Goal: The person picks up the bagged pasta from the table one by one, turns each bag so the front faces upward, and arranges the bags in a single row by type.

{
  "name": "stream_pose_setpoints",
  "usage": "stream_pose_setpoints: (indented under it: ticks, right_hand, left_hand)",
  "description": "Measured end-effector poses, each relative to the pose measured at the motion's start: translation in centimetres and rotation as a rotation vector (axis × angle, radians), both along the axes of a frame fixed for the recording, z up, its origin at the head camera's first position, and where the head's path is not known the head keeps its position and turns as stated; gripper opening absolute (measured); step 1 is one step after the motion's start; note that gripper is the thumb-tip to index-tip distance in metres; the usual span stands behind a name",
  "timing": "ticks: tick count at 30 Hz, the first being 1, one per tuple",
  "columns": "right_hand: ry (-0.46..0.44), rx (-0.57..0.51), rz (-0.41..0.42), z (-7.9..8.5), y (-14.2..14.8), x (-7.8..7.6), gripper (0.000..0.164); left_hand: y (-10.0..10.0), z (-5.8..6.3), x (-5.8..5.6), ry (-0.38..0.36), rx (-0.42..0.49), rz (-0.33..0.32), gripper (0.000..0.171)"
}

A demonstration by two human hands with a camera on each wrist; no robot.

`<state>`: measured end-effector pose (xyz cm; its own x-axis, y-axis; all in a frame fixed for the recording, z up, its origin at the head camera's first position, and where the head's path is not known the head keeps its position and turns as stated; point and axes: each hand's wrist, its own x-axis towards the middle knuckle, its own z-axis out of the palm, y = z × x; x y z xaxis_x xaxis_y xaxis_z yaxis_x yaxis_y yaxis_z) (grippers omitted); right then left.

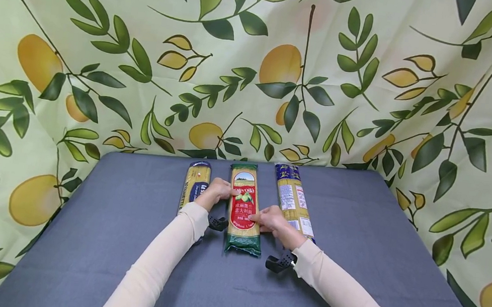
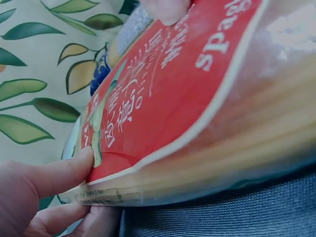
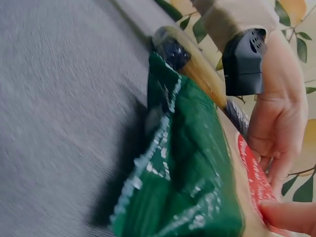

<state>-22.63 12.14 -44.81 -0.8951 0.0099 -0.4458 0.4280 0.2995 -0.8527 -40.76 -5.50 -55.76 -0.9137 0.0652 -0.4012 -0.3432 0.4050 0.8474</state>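
A pack of spaghetti [image 1: 242, 226] with a red label and green ends lies lengthwise between my two hands, close over the table. My left hand [image 1: 219, 191] pinches its left edge near the upper part of the label. In the left wrist view, that thumb [image 2: 74, 170] presses on the label while the fingers curl beneath the edge. Lower down, my right hand [image 1: 274, 221] grips the right edge, thumb on top. The right wrist view shows the crimped green end [image 3: 192, 173] tilted, with a shadow on the cloth beside it.
Left of the spaghetti lies another pasta pack [image 1: 194, 175] with a dark blue label, partly covered by my left hand and sleeve. A blue-and-yellow pasta pack [image 1: 289, 191] sits to the right, behind my right hand. Grey cloth covers the table [image 1: 131, 201]; a leaf-patterned curtain [image 1: 234, 96] hangs behind.
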Motion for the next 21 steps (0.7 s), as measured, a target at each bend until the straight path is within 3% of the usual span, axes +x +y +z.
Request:
stream_pose_setpoints:
  ticks: [2, 8, 9, 13, 15, 16, 20, 21]
  right_hand:
    - [0.013, 0.053, 0.042, 0.4, 0.0, -0.1, 0.018]
    - [0.024, 0.174, 0.103, 0.9, 0.2, -0.2, 0.019]
    - [0.023, 0.183, 0.104, 0.9, 0.2, -0.2, 0.018]
    - [0.028, 0.203, 0.109, 1.2, 0.6, -0.1, 0.018]
    - [0.043, 0.201, 0.105, 1.5, 0.8, -0.1, 0.018]
    - [0.051, 0.196, 0.102, 1.7, 0.9, -0.1, 0.019]
    - [0.086, 0.141, 0.102, 2.3, 1.6, -0.1, 0.022]
    - [0.097, 0.131, 0.113, 2.4, 1.8, 0.0, 0.022]
  left_hand:
    - [0.0, -0.7, -0.5, 0.029, 0.004, 0.005, 0.033]
    - [0.8, 0.0, 0.0, 0.070, -0.141, 0.046, 0.033]
    - [0.8, 1.2, 1.1, 0.089, -0.177, 0.044, 0.033]
    - [0.5, 2.5, 2.2, 0.173, -0.265, 0.004, 0.044]
    - [0.4, 3.6, 2.8, 0.177, -0.291, -0.010, 0.047]
    - [0.4, 2.9, 2.0, 0.175, -0.293, -0.015, 0.048]
    - [0.5, 3.6, 2.6, 0.206, -0.322, -0.027, 0.044]
    - [0.5, 4.2, 3.0, 0.206, -0.331, -0.033, 0.043]
